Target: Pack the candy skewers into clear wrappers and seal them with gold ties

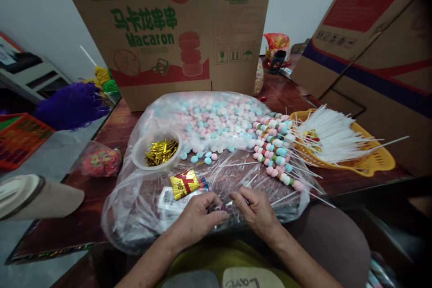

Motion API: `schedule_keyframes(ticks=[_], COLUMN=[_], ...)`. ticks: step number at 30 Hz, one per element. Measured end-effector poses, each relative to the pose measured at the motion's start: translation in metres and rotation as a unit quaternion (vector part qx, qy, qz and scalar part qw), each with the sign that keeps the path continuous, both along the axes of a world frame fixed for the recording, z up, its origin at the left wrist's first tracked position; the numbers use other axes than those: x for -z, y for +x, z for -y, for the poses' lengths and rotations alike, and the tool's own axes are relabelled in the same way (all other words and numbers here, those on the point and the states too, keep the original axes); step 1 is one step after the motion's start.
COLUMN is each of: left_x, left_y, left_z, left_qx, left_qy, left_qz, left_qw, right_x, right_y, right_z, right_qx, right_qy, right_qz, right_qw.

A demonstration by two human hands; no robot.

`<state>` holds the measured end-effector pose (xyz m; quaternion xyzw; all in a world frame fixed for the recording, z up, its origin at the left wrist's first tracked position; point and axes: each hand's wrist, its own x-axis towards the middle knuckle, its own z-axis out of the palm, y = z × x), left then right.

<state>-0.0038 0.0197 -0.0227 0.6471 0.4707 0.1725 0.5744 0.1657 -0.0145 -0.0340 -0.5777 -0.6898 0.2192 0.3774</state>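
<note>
Left hand (205, 215) and right hand (255, 210) close together, fingers curled narrow at clear plastic film (231, 207) between them, exact grip can't tell, by table's near edge, gold twist-tie packet (184, 184) left, pastel marshmallow skewers (274, 150) beyond right, tie bowl (137, 155) farther left.

It's dim around here, the light soft and cool, leaving the cardboard box (195, 13) toward the table's (116, 128) far edge in flat shade. Whitish glare streaks the plastic bag (126, 209); gold ties (161, 152) glint. By the left edge a beige bin (62, 197) looks stretched; blackness swallows the view beyond the far right corner.
</note>
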Motion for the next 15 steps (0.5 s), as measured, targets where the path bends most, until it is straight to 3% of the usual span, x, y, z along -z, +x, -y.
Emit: schedule_keyframes(ticks=[5, 10, 11, 12, 15], left_x=[0.001, 0.008, 0.008, 0.009, 0.008], left_y=[0.003, -0.010, -0.013, -0.016, -0.024], left_z=[-0.002, -0.012, -0.015, -0.016, -0.019], left_qx=[0.039, 0.004, 0.003, 0.002, -0.014], left_qy=[0.062, 0.170, 0.193, 0.215, 0.266], left_qz=[0.006, -0.010, -0.010, -0.007, 0.007], left_qw=[0.997, 0.985, 0.981, 0.976, 0.964], right_x=[0.009, 0.000, 0.001, 0.003, 0.015], right_y=[0.011, 0.088, 0.105, 0.121, 0.149], right_z=[-0.004, -0.022, -0.025, -0.027, -0.028], right_qx=[0.036, 0.163, 0.185, 0.203, 0.185], right_qy=[-0.020, 0.023, 0.030, 0.030, 0.021], right_qz=[0.029, 0.110, 0.146, 0.257, 0.417], right_qw=[0.999, 0.980, 0.971, 0.944, 0.890])
